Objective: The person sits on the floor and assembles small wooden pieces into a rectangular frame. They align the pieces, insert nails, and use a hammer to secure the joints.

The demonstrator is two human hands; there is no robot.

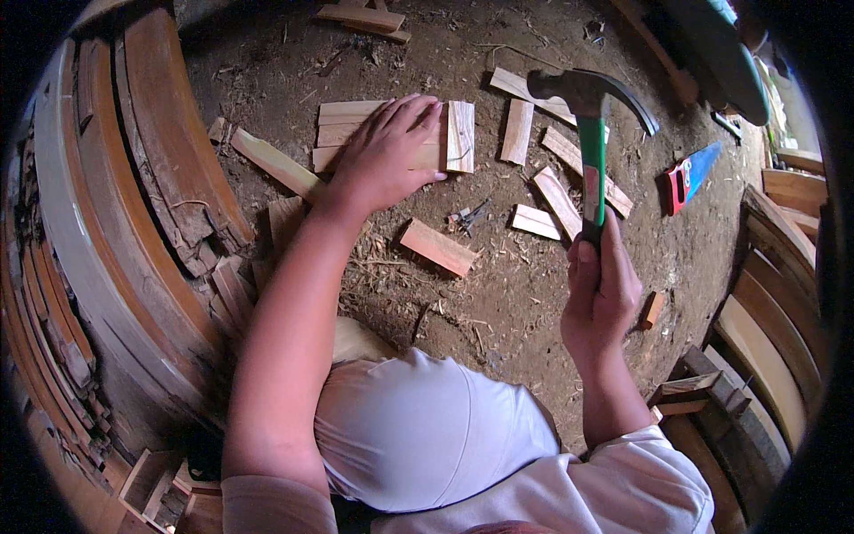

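My right hand (602, 289) grips the handle of a claw hammer (592, 151), held up with its dark head pointing away from me. The handle is green with a black grip. My left hand (391, 147) lies spread over a small panel of wooden slats (342, 114) on the ground, its fingers reaching toward a short crosswise wood strip (460, 136) at the panel's right end. Part of the slats is hidden under that hand. A small heap of nails (469, 216) lies just below the panel, beside a loose wood block (438, 247).
Several cut wood strips (559, 202) lie scattered right of the panel. A handsaw (689, 180) with red handle and blue blade rests farther right. Long boards (133, 196) are stacked at left, more planks (765, 329) at right. Shavings litter the dirt floor (525, 311).
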